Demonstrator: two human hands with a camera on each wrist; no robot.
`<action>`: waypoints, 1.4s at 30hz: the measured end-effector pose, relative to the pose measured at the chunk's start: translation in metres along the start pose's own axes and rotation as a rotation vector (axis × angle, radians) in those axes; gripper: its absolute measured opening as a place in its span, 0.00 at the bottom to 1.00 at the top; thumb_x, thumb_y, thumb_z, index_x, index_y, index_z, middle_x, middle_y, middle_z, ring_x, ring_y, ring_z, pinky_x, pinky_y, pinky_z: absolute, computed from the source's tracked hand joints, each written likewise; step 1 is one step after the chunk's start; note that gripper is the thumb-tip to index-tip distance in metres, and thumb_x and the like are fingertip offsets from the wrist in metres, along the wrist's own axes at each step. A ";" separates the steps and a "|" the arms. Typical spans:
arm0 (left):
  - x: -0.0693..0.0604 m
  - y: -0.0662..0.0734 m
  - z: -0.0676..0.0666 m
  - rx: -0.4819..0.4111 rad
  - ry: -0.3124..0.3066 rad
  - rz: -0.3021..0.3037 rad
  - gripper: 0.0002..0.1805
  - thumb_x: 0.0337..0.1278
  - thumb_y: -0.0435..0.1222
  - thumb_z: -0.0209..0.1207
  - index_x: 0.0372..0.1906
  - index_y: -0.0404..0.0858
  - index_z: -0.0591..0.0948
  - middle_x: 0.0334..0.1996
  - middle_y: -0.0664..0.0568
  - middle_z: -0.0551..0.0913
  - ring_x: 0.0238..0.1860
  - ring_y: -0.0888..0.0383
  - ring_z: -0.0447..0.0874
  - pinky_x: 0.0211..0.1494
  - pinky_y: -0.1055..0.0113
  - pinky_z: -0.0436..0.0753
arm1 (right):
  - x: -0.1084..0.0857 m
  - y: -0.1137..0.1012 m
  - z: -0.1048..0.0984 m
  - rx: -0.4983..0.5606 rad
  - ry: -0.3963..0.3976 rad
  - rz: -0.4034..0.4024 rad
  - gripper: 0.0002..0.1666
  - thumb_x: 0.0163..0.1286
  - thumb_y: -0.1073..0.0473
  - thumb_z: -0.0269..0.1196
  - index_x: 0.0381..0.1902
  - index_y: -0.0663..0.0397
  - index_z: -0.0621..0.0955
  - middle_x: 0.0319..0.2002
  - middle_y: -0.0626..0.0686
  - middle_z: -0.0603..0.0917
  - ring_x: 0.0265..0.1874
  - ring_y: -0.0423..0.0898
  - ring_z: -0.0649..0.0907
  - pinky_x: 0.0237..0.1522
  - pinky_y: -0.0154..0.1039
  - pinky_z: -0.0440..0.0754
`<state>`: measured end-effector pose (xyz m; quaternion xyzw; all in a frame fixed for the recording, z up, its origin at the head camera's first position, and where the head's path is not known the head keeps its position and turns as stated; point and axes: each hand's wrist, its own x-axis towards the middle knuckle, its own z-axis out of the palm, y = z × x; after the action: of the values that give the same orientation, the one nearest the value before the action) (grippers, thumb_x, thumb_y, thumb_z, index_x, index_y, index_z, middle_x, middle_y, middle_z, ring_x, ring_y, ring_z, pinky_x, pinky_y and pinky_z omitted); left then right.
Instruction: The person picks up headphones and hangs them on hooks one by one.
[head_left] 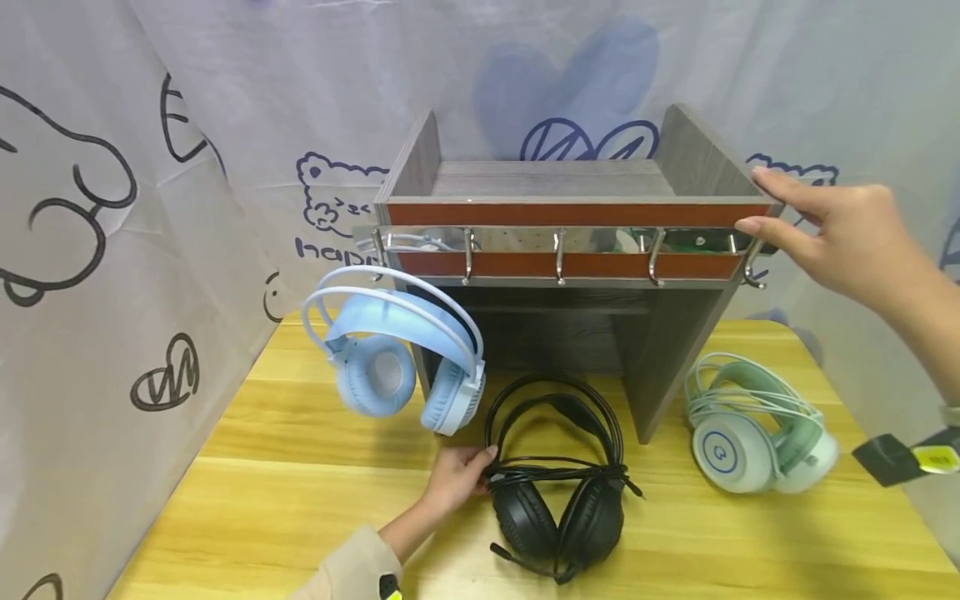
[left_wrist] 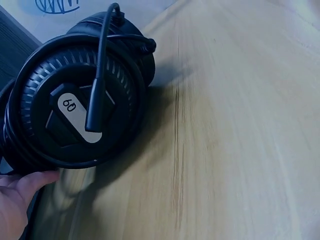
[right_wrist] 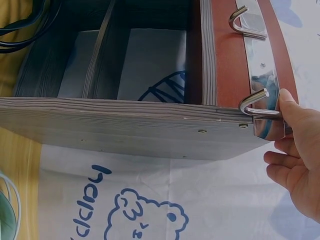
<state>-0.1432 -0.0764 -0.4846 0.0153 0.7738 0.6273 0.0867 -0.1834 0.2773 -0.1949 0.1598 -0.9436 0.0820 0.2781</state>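
Black headphones with a cable wound round them are at the front middle; in the left wrist view, an earcup and its microphone boom show close up. The left hand grips their left side, thumb in front, other fingers hidden behind. The same hand is under the earcup. My right hand holds the upper right corner of a grey rack, thumb at the front. In the right wrist view, the hand pinches the end of the metal hook strip.
Light blue headphones hang from the rack's leftmost hook. Pale green headphones lie on the wooden table, right of the rack. White cloth with drawings stands behind and at the sides.
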 end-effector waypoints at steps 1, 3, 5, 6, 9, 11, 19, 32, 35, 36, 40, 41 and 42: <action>0.000 0.001 0.000 0.015 0.004 0.017 0.20 0.62 0.38 0.54 0.23 0.24 0.79 0.14 0.54 0.76 0.15 0.65 0.74 0.25 0.57 0.85 | 0.000 0.000 0.000 -0.002 0.000 0.001 0.33 0.65 0.47 0.60 0.63 0.58 0.70 0.51 0.73 0.76 0.09 0.41 0.59 0.17 0.30 0.60; -0.001 0.003 0.001 0.039 0.006 0.058 0.19 0.62 0.37 0.55 0.24 0.24 0.80 0.15 0.48 0.80 0.15 0.66 0.74 0.24 0.59 0.84 | -0.001 0.001 0.000 -0.002 0.001 0.005 0.33 0.65 0.47 0.60 0.63 0.58 0.70 0.50 0.73 0.76 0.09 0.41 0.59 0.17 0.30 0.60; -0.001 0.004 0.002 0.055 0.004 0.089 0.17 0.62 0.36 0.55 0.26 0.24 0.81 0.17 0.42 0.82 0.16 0.68 0.74 0.23 0.63 0.84 | -0.001 0.001 0.000 -0.007 -0.003 0.009 0.33 0.65 0.46 0.60 0.63 0.58 0.70 0.51 0.73 0.76 0.09 0.41 0.59 0.17 0.30 0.61; -0.001 0.005 0.003 0.058 0.003 0.102 0.16 0.62 0.35 0.55 0.27 0.24 0.81 0.18 0.39 0.83 0.16 0.69 0.74 0.22 0.66 0.83 | -0.002 0.001 0.000 -0.006 -0.005 0.012 0.33 0.65 0.46 0.60 0.63 0.58 0.70 0.51 0.73 0.75 0.09 0.42 0.60 0.17 0.30 0.61; -0.002 0.007 0.004 0.059 -0.009 0.125 0.14 0.61 0.32 0.55 0.29 0.23 0.82 0.22 0.34 0.83 0.17 0.70 0.74 0.22 0.71 0.81 | -0.002 0.001 0.001 -0.007 -0.009 0.013 0.33 0.65 0.47 0.60 0.63 0.58 0.69 0.53 0.73 0.74 0.09 0.42 0.60 0.18 0.30 0.62; -0.003 0.008 0.004 0.038 -0.022 0.135 0.13 0.61 0.30 0.54 0.32 0.21 0.81 0.23 0.31 0.83 0.18 0.70 0.76 0.23 0.71 0.82 | -0.002 0.001 0.001 -0.007 -0.015 0.016 0.34 0.65 0.47 0.59 0.64 0.57 0.69 0.53 0.72 0.74 0.09 0.42 0.60 0.18 0.30 0.62; -0.008 0.009 0.005 0.008 -0.032 0.149 0.13 0.60 0.33 0.56 0.38 0.24 0.82 0.19 0.36 0.82 0.15 0.73 0.68 0.17 0.80 0.70 | -0.003 0.002 0.003 -0.023 0.000 0.005 0.34 0.65 0.47 0.60 0.63 0.59 0.69 0.53 0.72 0.74 0.10 0.44 0.62 0.20 0.34 0.66; -0.011 0.015 0.006 -0.018 -0.020 0.251 0.12 0.58 0.29 0.56 0.41 0.23 0.81 0.25 0.33 0.84 0.18 0.73 0.68 0.19 0.80 0.67 | -0.002 0.001 0.002 -0.014 0.023 -0.005 0.33 0.64 0.47 0.60 0.62 0.59 0.70 0.53 0.70 0.75 0.11 0.47 0.67 0.21 0.36 0.67; -0.012 0.017 0.006 -0.026 -0.008 0.257 0.12 0.58 0.30 0.57 0.41 0.22 0.81 0.24 0.32 0.83 0.18 0.73 0.68 0.19 0.80 0.66 | -0.001 0.001 0.003 -0.014 0.016 -0.001 0.33 0.64 0.48 0.60 0.63 0.59 0.70 0.54 0.70 0.74 0.13 0.51 0.70 0.22 0.40 0.70; -0.012 0.018 0.006 -0.031 -0.004 0.259 0.13 0.58 0.30 0.57 0.41 0.22 0.81 0.23 0.32 0.83 0.17 0.73 0.68 0.19 0.80 0.66 | -0.001 0.001 0.003 -0.012 0.017 0.000 0.33 0.65 0.48 0.60 0.63 0.59 0.70 0.54 0.71 0.74 0.14 0.52 0.72 0.23 0.43 0.71; -0.014 0.022 0.008 -0.039 0.023 0.274 0.15 0.57 0.30 0.58 0.44 0.20 0.79 0.28 0.31 0.84 0.22 0.75 0.73 0.25 0.81 0.74 | -0.001 0.000 0.003 -0.002 0.021 0.004 0.32 0.65 0.49 0.60 0.63 0.60 0.70 0.55 0.70 0.73 0.21 0.63 0.79 0.26 0.50 0.75; -0.014 0.023 0.009 -0.034 0.030 0.279 0.15 0.56 0.29 0.58 0.44 0.20 0.79 0.29 0.32 0.84 0.22 0.75 0.73 0.26 0.81 0.76 | -0.001 0.000 0.004 0.003 0.026 0.003 0.32 0.65 0.49 0.60 0.62 0.60 0.70 0.55 0.70 0.73 0.27 0.67 0.81 0.27 0.53 0.76; -0.014 0.024 0.009 -0.036 0.032 0.285 0.15 0.56 0.29 0.58 0.44 0.20 0.79 0.30 0.32 0.84 0.24 0.75 0.75 0.29 0.80 0.78 | -0.002 0.000 0.004 0.011 0.029 0.005 0.32 0.65 0.49 0.60 0.63 0.60 0.70 0.55 0.70 0.73 0.33 0.69 0.81 0.30 0.57 0.78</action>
<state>-0.1301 -0.0644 -0.4618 0.1133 0.7539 0.6470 -0.0153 -0.1842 0.2770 -0.1989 0.1579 -0.9395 0.0903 0.2904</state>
